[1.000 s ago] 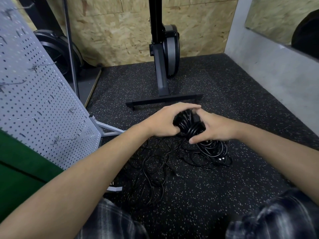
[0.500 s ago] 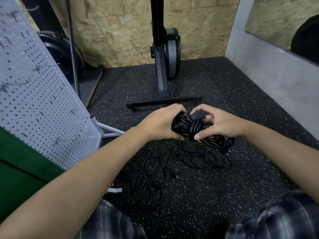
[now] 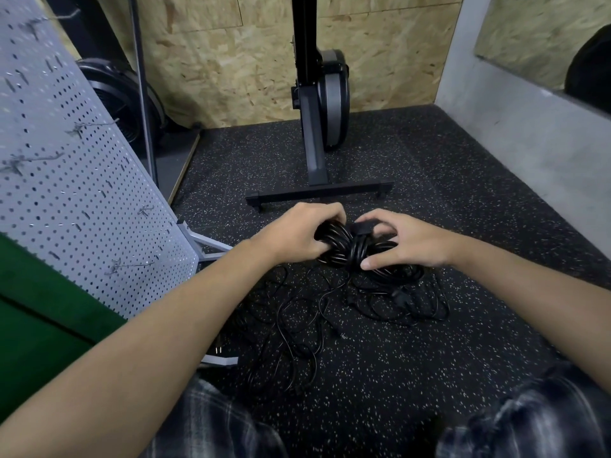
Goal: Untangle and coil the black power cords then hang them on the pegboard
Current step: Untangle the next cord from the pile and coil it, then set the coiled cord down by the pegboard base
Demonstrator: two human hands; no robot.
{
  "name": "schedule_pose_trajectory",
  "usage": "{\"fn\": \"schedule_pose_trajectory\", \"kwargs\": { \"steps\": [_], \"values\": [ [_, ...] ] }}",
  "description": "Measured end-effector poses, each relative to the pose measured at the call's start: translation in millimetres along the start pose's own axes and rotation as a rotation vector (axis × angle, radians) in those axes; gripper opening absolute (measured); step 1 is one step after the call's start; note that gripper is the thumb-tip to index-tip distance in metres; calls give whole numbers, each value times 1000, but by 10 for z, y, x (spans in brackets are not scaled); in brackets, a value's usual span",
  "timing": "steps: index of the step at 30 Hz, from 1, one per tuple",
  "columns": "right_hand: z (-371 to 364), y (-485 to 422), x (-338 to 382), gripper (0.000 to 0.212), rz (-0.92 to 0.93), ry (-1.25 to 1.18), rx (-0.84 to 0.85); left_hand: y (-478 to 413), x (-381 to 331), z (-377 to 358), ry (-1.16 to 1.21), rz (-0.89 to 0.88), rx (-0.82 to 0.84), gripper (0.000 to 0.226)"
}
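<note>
Head view: a coiled cord bundle (image 3: 344, 247) sits between both hands, raised just above the floor (image 3: 429, 375). The left hand (image 3: 297, 233) curls its fingers round the bundle's left end. The right hand (image 3: 408, 242) grips the bundle's right end, thumb below and fingers over a black block at its top. Loose tangled cords (image 3: 297, 322) lie on the floor just beneath and nearer than the bundle. The pegboard (image 3: 66, 193) stands well left of the bundle.

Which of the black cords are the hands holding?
The thick coiled bundle, gripped by left hand and right hand. The thin loose cords lie untouched on the floor.
</note>
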State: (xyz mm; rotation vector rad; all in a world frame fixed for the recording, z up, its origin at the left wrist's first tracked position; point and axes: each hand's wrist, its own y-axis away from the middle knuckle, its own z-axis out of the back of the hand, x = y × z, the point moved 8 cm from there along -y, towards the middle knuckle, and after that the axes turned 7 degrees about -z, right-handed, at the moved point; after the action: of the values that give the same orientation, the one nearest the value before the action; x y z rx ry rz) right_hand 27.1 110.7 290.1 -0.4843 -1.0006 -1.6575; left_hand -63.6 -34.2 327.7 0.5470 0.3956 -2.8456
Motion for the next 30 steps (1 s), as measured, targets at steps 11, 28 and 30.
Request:
{"fn": "schedule_pose_trajectory", "kwargs": {
  "steps": [11, 28, 30],
  "values": [
    [-87, -90, 206, 78, 70, 160, -126, 383, 218, -53, -202, 143, 180, 71],
    [-513, -379, 639, 85, 206, 199, -111, 665, 400, -90, -253, 243, 208, 76],
    [-548, -477, 686, 88, 213, 238, -97, 777, 593, -70, -172, 354, 208, 70]
  ]
}}
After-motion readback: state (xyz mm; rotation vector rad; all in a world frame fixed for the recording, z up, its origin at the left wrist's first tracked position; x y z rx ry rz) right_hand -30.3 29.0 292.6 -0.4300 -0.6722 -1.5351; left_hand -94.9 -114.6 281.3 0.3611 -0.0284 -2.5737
